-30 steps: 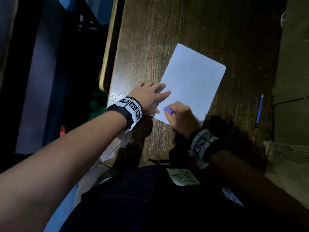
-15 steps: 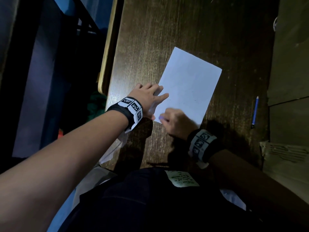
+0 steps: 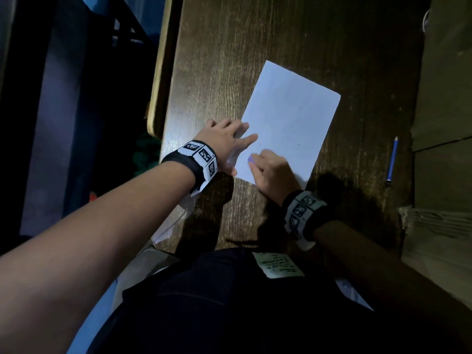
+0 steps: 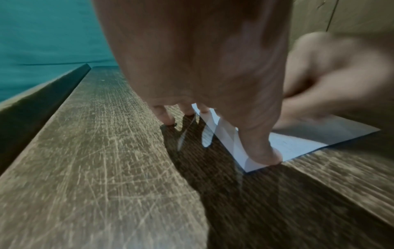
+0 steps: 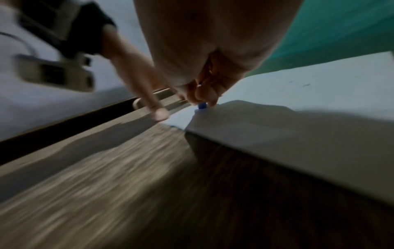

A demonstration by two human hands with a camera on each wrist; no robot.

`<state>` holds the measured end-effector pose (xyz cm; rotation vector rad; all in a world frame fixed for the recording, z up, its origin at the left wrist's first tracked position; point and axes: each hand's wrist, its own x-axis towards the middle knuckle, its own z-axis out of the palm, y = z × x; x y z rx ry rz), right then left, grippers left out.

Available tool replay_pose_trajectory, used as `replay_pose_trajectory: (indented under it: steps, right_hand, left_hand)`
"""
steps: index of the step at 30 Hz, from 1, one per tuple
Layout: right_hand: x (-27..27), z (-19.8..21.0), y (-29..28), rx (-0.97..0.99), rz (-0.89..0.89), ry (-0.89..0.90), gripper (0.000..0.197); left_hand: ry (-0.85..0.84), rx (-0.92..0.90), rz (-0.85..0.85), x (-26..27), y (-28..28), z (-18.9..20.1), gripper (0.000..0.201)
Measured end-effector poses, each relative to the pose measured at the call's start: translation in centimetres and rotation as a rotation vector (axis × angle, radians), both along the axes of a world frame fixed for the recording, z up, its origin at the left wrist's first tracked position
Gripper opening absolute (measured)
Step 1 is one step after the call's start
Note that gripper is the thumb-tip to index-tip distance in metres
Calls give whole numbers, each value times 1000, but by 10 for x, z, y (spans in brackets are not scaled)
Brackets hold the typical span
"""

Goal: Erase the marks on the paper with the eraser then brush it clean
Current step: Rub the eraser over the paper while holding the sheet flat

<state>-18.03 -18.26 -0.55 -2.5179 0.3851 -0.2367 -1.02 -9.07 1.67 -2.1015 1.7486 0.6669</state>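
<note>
A white sheet of paper (image 3: 291, 116) lies tilted on the dark wooden desk (image 3: 229, 60). My left hand (image 3: 229, 139) lies flat with straight fingers pressing the sheet's near left edge; in the left wrist view its thumb (image 4: 262, 151) pins the near corner of the paper (image 4: 298, 146). My right hand (image 3: 270, 169) pinches a small blue eraser (image 3: 251, 158) and holds it against the paper near the lower left corner. The right wrist view shows the eraser (image 5: 202, 105) tip touching the paper (image 5: 319, 94) under curled fingers. A few faint specks show on the sheet.
A blue pencil (image 3: 392, 159) lies on the desk to the right of the sheet. Brown cardboard (image 3: 449, 98) borders the desk's right side. The desk's left edge (image 3: 163, 72) drops to a dark gap. A paper label (image 3: 277, 268) rests on my lap.
My right hand with the eraser has slid back and forth over the paper's near left corner and now sits slightly further onto the sheet. My left hand stays pressed on the edge.
</note>
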Motion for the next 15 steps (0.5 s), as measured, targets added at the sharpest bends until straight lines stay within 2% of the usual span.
replay_pose_trajectory:
  steps: [3,4,8,10,13,15]
  right_hand:
    - [-18,1,22,124,219,92,25]
    - [-16,1,16,126,216,109,28]
    - [8,-2,-11,-29,-68,3,27]
    - [1,-1,4,34,-18,27,23]
    - [-15,-1,18,136,207,129,23]
    - [-5,-3,1,117,157,159,30]
  left_hand:
    - [-6,-4,0,0,1,-1,108]
    - [-12,-4,-3,1,0,-1,108]
    - [-8,2,-5,1,0,-2,109]
    - [-8,2,-4,0,0,-2,109]
    - [-21,-4,-3,0,1,-2,108]
    - [-23,-8,-3,1,0,-1,108]
